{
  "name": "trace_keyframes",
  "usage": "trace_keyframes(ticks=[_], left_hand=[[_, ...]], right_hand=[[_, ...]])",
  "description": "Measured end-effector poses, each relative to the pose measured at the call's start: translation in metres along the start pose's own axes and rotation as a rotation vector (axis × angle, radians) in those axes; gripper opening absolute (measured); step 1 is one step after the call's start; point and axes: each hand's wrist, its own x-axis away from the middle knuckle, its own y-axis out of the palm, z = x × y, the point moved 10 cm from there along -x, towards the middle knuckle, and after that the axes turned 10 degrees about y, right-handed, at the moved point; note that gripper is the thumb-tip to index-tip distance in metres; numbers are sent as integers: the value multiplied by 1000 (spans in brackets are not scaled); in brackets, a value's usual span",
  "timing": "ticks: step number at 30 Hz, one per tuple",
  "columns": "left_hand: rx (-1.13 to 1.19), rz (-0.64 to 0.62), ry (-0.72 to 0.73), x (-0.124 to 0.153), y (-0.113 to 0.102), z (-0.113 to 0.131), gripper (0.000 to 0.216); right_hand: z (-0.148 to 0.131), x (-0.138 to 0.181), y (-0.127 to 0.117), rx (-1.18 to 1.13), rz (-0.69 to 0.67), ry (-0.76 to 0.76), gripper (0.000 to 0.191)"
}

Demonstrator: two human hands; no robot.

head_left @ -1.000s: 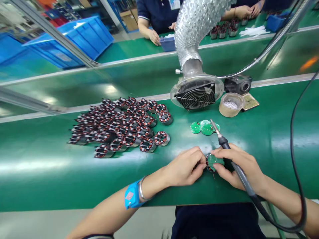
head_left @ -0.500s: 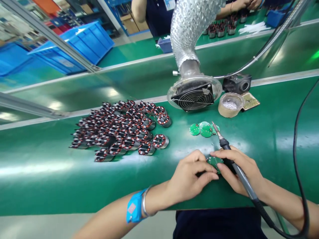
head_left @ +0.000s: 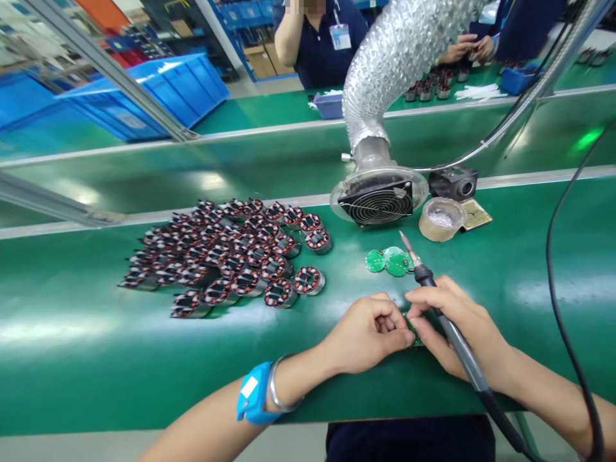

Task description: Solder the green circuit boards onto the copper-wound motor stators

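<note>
My left hand (head_left: 366,335) is closed, thumb and fingers pinched at the edge of a small round green circuit board (head_left: 416,336), mostly hidden behind my fingers. My right hand (head_left: 464,330) holds a soldering iron (head_left: 456,346) slanting across its palm, the tip pointing up and away from me. Its thumb and index fingertip also meet at the board, close to my left fingertips. Whatever lies under the board is hidden. Just beyond the iron's tip lie several loose green circuit boards (head_left: 395,262). To the left stand many motor stators (head_left: 280,292) with red and black windings.
A fume extractor (head_left: 378,202) on a silver duct hangs over the bench. Behind the boards stand a round tub (head_left: 440,221) of shiny bits and a black holder (head_left: 455,184). A black cable (head_left: 553,276) loops down the right. Across the partition, co-workers (head_left: 317,48) sit near blue bins (head_left: 154,96).
The board between my hands now shows much less, covered by my fingers. My right thumb and index fingertip have drawn together. The whole view has shifted slightly.
</note>
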Motion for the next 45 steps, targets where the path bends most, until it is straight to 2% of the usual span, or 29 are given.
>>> trace_keyframes(ticks=[6, 11, 14, 17, 20, 23, 27, 33, 39, 45], left_hand=[[62, 143, 84, 8, -5, -3, 19], [-142, 237, 155, 8, -12, 10, 10], [-216, 235, 201, 7, -13, 19, 11], [-234, 217, 236, 6, -12, 23, 11], [-263, 222, 272, 7, -13, 26, 10], [-289, 231, 290, 8, -13, 27, 11], [-299, 233, 302, 8, -12, 28, 11], [-319, 232, 297, 6, -12, 28, 13], [-368, 234, 302, 6, -10, 29, 12], [-390, 237, 308, 6, -10, 31, 13]], right_hand=[[2, 18, 9, 150, 10, 47, 41], [1, 19, 14, 108, -93, 8, 47], [-3, 17, -6, 100, -62, 23, 50], [-16, 19, -33, 200, 3, 28, 55], [-22, 24, -52, 244, 14, 94, 41], [-16, 25, -62, 129, 7, 179, 26], [-9, 17, -57, 38, -82, 169, 20], [-2, 7, -45, -40, -221, 175, 22], [-3, 5, -43, -58, -276, 154, 26], [-2, 3, -43, -68, -241, 178, 25]])
